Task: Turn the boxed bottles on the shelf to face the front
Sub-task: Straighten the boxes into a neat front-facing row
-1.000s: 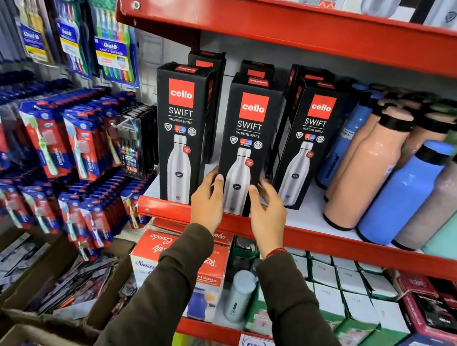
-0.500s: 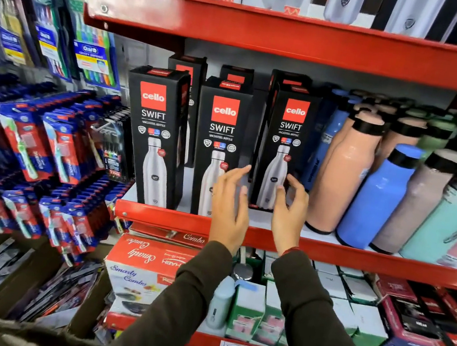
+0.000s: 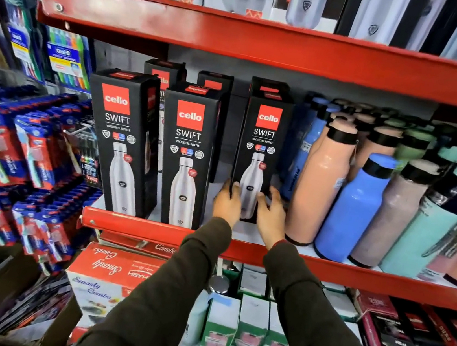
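Note:
Three black boxed bottles stand in the front row on the red shelf [image 3: 153, 228], printed faces toward me. The left box [image 3: 121, 139] and middle box [image 3: 185, 154] stand free near the shelf edge. The right box [image 3: 260, 148] sits a little farther back. My left hand [image 3: 227, 202] grips its lower left edge and my right hand [image 3: 270, 213] its lower right edge. More black boxes [image 3: 163, 74] stand behind, mostly hidden.
Loose bottles in peach [image 3: 321, 180], blue [image 3: 352, 209] and teal [image 3: 431, 233] crowd the shelf just right of the held box. Toothbrush packs [image 3: 17, 147] hang at the left. White boxes fill the shelf above, cartons and small boxes the shelf below.
Both hands left the middle box and shifted right to the right-hand box, then closed on its lower edges. The view has swung rightward and closer.

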### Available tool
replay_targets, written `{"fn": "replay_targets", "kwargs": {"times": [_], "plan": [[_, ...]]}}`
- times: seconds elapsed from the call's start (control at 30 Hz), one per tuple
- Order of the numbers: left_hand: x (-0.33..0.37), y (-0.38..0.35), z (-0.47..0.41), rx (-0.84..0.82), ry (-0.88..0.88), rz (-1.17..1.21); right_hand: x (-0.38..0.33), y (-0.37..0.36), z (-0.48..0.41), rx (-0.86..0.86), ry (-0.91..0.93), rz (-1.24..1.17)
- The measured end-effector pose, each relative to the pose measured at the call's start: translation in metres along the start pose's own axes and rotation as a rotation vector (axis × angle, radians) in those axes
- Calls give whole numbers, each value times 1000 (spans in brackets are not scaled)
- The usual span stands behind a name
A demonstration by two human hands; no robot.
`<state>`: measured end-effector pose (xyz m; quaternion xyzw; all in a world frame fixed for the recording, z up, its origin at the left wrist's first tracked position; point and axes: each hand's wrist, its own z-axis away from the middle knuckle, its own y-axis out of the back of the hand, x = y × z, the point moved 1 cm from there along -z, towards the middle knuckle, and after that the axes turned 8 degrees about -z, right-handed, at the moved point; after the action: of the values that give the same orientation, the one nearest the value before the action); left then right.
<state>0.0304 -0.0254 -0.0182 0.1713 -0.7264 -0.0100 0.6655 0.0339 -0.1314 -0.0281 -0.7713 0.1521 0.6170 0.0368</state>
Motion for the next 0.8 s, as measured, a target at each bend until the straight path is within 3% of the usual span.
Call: {"fn": "replay_targets", "kwargs": {"times": [0.8], "plan": [[-16, 20, 55, 144, -64, -11, 4, 25, 56, -8, 186, -75]]}}
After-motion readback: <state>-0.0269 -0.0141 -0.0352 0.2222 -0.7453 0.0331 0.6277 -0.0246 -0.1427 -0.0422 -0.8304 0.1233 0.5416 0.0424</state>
